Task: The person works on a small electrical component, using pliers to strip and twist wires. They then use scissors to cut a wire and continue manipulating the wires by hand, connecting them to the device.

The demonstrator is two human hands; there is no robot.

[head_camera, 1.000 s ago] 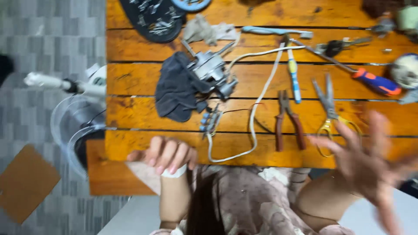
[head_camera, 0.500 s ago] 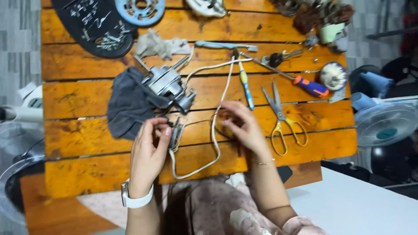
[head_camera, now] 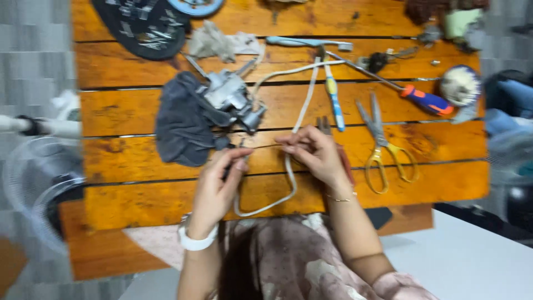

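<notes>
Fingers of both hands meet over the wooden table (head_camera: 139, 194): the left hand (head_camera: 217, 189) pinches what looks like the cable's plug end, though blur hides it, and the right hand (head_camera: 313, 155) pinches the white cable (head_camera: 288, 172) just beside it, wrists bent inward. The cable loops below the hands and runs up past the right hand toward the grey motor (head_camera: 230, 100) above the left. A hard tug could drag that motor off its dark cloth (head_camera: 180, 125), or the loop could snag the pliers (head_camera: 325, 125) under the right hand.

Yellow-handled scissors (head_camera: 383, 145), orange-blue screwdriver (head_camera: 411, 95), dark grey cloth (head_camera: 180, 122), blue pen (head_camera: 333, 97) on wooden table (head_camera: 433, 186).
</notes>
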